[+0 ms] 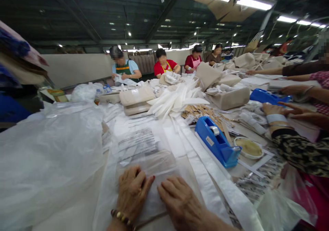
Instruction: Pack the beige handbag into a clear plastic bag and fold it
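Directly in front of me lies a clear plastic bag with a folded beige cloth piece inside and black printing on its upper part. My left hand, with a beaded bracelet at the wrist, rests on the bag's left part, fingers bent and thumb stretched out. On the right part of the bag lies my right hand, its fingers extended over the plastic. Both hands press from above, apart from each other, and grip nothing visible. White sheet material runs alongside and under the bag.
A blue tape dispenser stands to the right, beside a bowl of yellowish stuff and brown tags. Plastic sheeting covers the left. Beige folded pieces lie ahead. Co-workers sit opposite; another person's arms reach in from the right.
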A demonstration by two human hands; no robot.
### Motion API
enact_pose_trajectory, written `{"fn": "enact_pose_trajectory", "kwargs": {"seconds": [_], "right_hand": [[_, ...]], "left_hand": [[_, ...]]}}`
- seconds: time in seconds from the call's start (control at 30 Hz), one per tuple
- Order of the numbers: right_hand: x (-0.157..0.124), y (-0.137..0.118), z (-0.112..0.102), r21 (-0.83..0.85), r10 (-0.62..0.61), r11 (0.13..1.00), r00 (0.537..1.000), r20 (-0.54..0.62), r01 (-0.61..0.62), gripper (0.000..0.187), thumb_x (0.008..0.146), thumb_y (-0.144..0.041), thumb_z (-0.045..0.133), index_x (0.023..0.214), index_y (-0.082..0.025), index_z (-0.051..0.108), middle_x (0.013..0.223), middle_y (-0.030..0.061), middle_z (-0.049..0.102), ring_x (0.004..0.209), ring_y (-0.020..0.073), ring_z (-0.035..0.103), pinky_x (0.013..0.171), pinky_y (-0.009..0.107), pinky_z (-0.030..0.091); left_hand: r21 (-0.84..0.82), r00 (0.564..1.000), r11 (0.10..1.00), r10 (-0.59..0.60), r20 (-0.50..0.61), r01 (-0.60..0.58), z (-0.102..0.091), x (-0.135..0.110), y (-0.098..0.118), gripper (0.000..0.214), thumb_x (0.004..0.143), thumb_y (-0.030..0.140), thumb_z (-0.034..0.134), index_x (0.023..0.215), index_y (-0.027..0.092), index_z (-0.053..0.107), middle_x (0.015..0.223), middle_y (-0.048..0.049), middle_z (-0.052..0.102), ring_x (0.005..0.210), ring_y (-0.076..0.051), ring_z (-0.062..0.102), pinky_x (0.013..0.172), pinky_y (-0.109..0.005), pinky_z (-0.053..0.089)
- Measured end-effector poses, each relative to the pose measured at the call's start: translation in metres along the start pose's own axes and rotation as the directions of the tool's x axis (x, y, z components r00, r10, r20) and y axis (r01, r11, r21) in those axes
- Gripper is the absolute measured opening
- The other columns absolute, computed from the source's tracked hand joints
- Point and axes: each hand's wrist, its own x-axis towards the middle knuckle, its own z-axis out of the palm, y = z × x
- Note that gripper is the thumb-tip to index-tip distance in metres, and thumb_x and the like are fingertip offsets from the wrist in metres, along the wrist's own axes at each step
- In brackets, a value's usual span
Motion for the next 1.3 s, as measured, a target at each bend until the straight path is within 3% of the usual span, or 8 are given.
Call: {"fn": "enact_pose_trajectory", "kwargs": {"seconds": [0.27, 0.4, 0.47, 0.67, 0.77, 0.83, 1.07, 1.3], "right_hand": [[0.013, 0.035, 0.004, -0.311, 0.326, 0.867, 0.916, -0.235, -0.388, 0.031, 0.091, -0.022, 0.038, 0.113, -0.010, 0.055, 0.100, 0.0150, 0.059, 0.091, 0.0254, 0.051, 0.075, 0.039, 0.040], [0.006, 0.022, -0.002, -0.137, 0.142, 0.977, 0.976, -0.164, -0.165, 0.033, 0.089, -0.013, 0.036, 0.118, -0.013, 0.052, 0.102, 0.0110, 0.058, 0.096, 0.0221, 0.050, 0.083, 0.036, 0.040], [-0.001, 0.021, 0.001, -0.130, 0.197, 0.970, 0.977, -0.087, -0.207, 0.033, 0.089, -0.016, 0.037, 0.118, -0.016, 0.052, 0.103, 0.0100, 0.059, 0.096, 0.0223, 0.051, 0.084, 0.038, 0.040], [-0.045, 0.098, -0.046, -0.234, 0.492, 0.776, 0.794, -0.356, -0.586, 0.026, 0.086, -0.026, 0.042, 0.102, -0.017, 0.061, 0.104, 0.0114, 0.060, 0.099, 0.0235, 0.052, 0.086, 0.040, 0.039], [-0.061, 0.138, -0.092, -0.062, 0.647, 0.641, 0.582, -0.492, -0.765, 0.031, 0.079, -0.039, 0.045, 0.087, -0.016, 0.065, 0.103, 0.0136, 0.060, 0.102, 0.0280, 0.049, 0.092, 0.048, 0.033], [-0.063, 0.156, -0.111, 0.023, 0.734, 0.573, 0.500, -0.460, -0.819, 0.036, 0.076, -0.044, 0.045, 0.066, -0.016, 0.064, 0.087, 0.0147, 0.063, 0.091, 0.0295, 0.054, 0.084, 0.048, 0.038], [-0.046, 0.167, -0.109, 0.328, 0.873, 0.484, 0.422, -0.244, -0.812, 0.028, 0.070, -0.039, 0.053, 0.052, -0.021, 0.064, 0.055, 0.0044, 0.064, 0.052, 0.0191, 0.056, 0.047, 0.028, 0.041], [-0.080, 0.137, -0.117, 0.552, 0.879, 0.476, 0.343, -0.333, -0.684, 0.033, 0.068, -0.049, 0.056, 0.057, -0.018, 0.060, 0.097, 0.0097, 0.062, 0.092, 0.0230, 0.057, 0.075, 0.031, 0.047]], "left_hand": [[0.016, 0.999, 1.000, 0.021, -0.039, -0.021, 0.001, -0.002, 0.000, 0.024, 0.086, 0.033, 0.047, 0.067, 0.019, 0.055, 0.081, -0.0032, 0.052, 0.076, -0.019, 0.047, 0.069, -0.034, 0.037], [0.002, 1.000, 1.000, 0.012, -0.012, -0.012, 0.002, -0.003, -0.002, 0.024, 0.086, 0.035, 0.046, 0.069, 0.020, 0.055, 0.084, -0.0038, 0.053, 0.079, -0.020, 0.049, 0.071, -0.035, 0.038], [-0.006, 1.000, 1.000, 0.011, -0.021, -0.011, 0.003, -0.004, -0.005, 0.026, 0.085, 0.038, 0.046, 0.069, 0.021, 0.056, 0.085, -0.0035, 0.054, 0.080, -0.020, 0.050, 0.072, -0.036, 0.038], [-0.020, 0.997, 0.998, 0.063, -0.038, -0.064, 0.014, -0.009, -0.018, 0.025, 0.082, 0.047, 0.049, 0.075, 0.025, 0.058, 0.087, -0.0012, 0.057, 0.082, -0.020, 0.054, 0.072, -0.035, 0.039], [-0.019, 0.998, 0.998, 0.055, -0.043, -0.055, 0.016, -0.010, -0.021, 0.027, 0.081, 0.050, 0.048, 0.076, 0.026, 0.059, 0.089, -0.0012, 0.058, 0.085, -0.021, 0.055, 0.072, -0.035, 0.040], [-0.021, 0.998, 0.998, 0.055, -0.038, -0.056, 0.016, -0.010, -0.022, 0.028, 0.081, 0.051, 0.048, 0.074, 0.026, 0.059, 0.086, -0.0007, 0.059, 0.083, -0.020, 0.056, 0.071, -0.034, 0.041], [0.018, 0.990, 0.996, 0.093, -0.110, -0.091, 0.014, -0.005, -0.022, 0.029, 0.081, 0.051, 0.048, 0.072, 0.026, 0.060, 0.084, -0.0002, 0.060, 0.081, -0.018, 0.058, 0.069, -0.031, 0.042], [0.012, 0.993, 0.997, 0.082, -0.081, -0.082, 0.014, -0.007, -0.023, 0.025, 0.079, 0.049, 0.051, 0.073, 0.026, 0.059, 0.085, -0.0002, 0.059, 0.081, -0.018, 0.057, 0.070, -0.031, 0.043]]}}
